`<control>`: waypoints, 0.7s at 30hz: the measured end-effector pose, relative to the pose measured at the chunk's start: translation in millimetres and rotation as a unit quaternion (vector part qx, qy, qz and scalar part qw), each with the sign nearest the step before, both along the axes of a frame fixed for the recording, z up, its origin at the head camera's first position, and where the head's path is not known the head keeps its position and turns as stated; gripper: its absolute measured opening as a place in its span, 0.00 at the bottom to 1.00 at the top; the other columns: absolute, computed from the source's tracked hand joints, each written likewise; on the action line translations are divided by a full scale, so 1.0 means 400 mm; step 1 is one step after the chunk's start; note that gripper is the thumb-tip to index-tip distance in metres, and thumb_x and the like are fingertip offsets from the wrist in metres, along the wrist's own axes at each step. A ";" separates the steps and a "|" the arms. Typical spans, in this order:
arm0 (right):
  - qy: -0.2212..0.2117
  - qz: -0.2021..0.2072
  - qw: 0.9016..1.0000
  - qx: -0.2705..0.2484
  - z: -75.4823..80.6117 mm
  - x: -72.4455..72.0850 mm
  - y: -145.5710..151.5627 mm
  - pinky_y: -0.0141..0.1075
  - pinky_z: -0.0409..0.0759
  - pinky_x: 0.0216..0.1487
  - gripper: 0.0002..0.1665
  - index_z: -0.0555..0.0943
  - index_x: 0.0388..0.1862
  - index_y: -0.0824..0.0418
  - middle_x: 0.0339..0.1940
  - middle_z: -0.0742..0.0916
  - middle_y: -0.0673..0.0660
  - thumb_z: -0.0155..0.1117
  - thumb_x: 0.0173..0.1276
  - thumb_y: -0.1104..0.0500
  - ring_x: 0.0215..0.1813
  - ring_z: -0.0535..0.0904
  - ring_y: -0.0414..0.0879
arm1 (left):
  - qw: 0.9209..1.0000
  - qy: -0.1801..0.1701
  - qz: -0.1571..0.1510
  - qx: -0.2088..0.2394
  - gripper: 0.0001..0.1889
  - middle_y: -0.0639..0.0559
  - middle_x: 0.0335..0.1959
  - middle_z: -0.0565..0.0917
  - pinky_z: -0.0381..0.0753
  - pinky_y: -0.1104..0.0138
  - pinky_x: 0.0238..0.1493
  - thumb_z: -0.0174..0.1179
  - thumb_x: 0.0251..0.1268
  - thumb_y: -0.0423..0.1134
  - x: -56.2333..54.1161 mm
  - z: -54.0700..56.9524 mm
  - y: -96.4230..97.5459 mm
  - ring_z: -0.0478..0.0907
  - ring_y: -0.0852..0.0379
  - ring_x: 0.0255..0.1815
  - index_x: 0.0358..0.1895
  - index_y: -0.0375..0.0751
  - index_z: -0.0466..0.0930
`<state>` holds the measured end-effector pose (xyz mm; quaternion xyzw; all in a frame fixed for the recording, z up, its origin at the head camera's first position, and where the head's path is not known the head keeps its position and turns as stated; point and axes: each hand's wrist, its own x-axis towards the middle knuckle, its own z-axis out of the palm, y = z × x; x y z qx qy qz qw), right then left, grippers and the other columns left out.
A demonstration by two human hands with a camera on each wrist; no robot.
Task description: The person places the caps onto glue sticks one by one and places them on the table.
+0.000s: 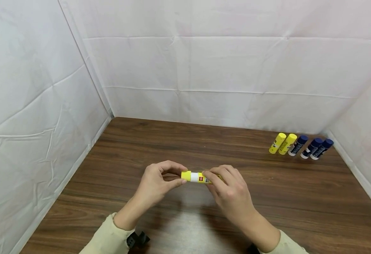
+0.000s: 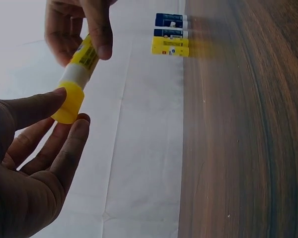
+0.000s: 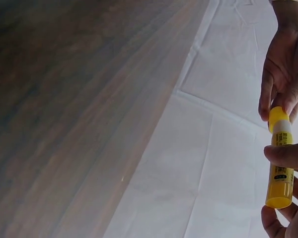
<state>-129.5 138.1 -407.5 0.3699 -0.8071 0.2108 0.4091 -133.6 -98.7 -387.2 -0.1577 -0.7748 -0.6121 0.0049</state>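
A yellow glue stick (image 1: 201, 177) is held level above the table between both hands. My left hand (image 1: 155, 181) pinches its yellow cap (image 2: 68, 105) between thumb and fingers. A white band (image 1: 194, 177) shows between the cap and the labelled yellow barrel. My right hand (image 1: 234, 192) grips that barrel from the other end, hiding part of it in the head view. In the right wrist view the barrel's round yellow base (image 3: 279, 201) shows past the right thumb, close to a fingertip.
At the back right of the brown wooden table (image 1: 160, 141), two yellow glue sticks (image 1: 282, 144) and several with navy caps (image 1: 310, 147) stand upright in a row. White cloth walls (image 1: 217, 67) enclose the table at the back and both sides.
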 end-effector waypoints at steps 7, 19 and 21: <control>-0.013 -0.011 1.000 0.013 -0.002 0.004 -0.004 0.45 0.82 0.44 0.25 0.87 0.45 0.62 0.42 0.87 0.56 0.85 0.45 0.69 0.46 0.81 0.52 | 1.000 0.005 -0.001 -0.002 0.13 0.46 0.44 0.88 0.86 0.68 0.45 0.74 0.56 0.27 0.001 -0.002 0.000 0.87 0.52 0.44 0.45 0.42 0.88; -0.009 -0.009 1.000 0.010 -0.004 0.008 0.002 0.45 0.81 0.43 0.24 0.88 0.45 0.62 0.42 0.87 0.56 0.83 0.46 0.69 0.45 0.82 0.52 | 1.000 0.010 -0.008 0.000 0.13 0.46 0.43 0.89 0.87 0.67 0.45 0.74 0.55 0.27 0.004 -0.002 0.005 0.87 0.52 0.44 0.44 0.41 0.89; -0.009 -0.008 1.000 0.009 -0.004 0.008 0.002 0.45 0.81 0.43 0.24 0.88 0.45 0.62 0.42 0.87 0.56 0.83 0.46 0.69 0.45 0.82 0.52 | 1.000 0.009 -0.007 0.002 0.13 0.46 0.43 0.89 0.87 0.67 0.45 0.74 0.55 0.27 0.006 -0.002 0.006 0.88 0.51 0.44 0.44 0.41 0.89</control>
